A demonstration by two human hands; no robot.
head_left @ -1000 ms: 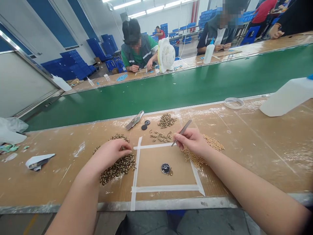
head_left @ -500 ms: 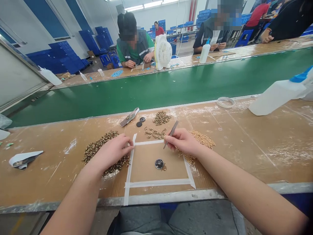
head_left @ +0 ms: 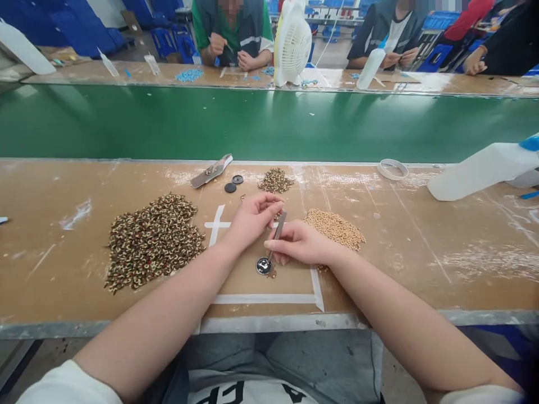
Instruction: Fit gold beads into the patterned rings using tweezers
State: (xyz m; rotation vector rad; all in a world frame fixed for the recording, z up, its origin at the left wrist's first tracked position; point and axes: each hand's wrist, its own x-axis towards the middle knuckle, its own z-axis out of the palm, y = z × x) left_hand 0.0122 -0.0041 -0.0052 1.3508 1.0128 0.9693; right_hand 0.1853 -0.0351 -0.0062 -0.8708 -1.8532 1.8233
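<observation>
My right hand (head_left: 300,242) grips metal tweezers (head_left: 274,235), tips down on a small round black part (head_left: 264,266) inside a square of white tape (head_left: 269,298). My left hand (head_left: 253,216) is over the square's far edge, fingers pinched beside the tweezers' top; what they hold is too small to see. A wide heap of dark gold-and-red small parts (head_left: 154,240) lies left of the square. A pile of pale beads (head_left: 336,227) lies right of my right hand. A smaller heap of gold parts (head_left: 275,180) sits beyond my left hand.
Two black discs (head_left: 233,183) and a metal tool (head_left: 211,171) lie behind the square. A tape ring (head_left: 392,169) and a white squeeze bottle (head_left: 484,170) are at the right. A green conveyor belt (head_left: 252,123) runs behind the bench; people work beyond it beside a white fan (head_left: 291,42).
My left hand left the dark heap and moved right to the tweezers. My right hand brought the tweezers' tips down onto the round black part. The camera tilted down.
</observation>
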